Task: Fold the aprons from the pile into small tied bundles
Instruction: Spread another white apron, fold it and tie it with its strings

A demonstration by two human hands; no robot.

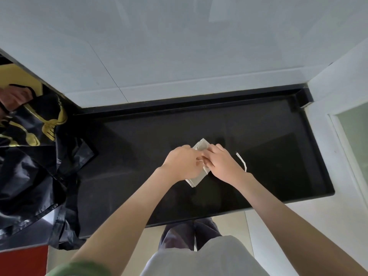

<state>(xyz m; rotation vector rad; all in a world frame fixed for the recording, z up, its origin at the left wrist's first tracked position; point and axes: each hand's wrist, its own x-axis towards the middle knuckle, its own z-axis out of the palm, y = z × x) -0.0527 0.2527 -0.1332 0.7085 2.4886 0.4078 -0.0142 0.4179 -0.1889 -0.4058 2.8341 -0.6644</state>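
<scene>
Left hand [182,163] and right hand [224,165] are both gripping white bundle [202,145] on counter [258,126], fingers curled. Tie [242,161] is trailing right. Black pile [29,156] is lying left.

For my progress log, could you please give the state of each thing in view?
Small white folded apron bundle: folded, on black glossy counter.
Thin white strap: loose end trailing right.
Left-hand grip: pinches strap.
Right-hand grip: grips bundle.
Pile of black gold-printed aprons: unfolded, crumpled.
</scene>
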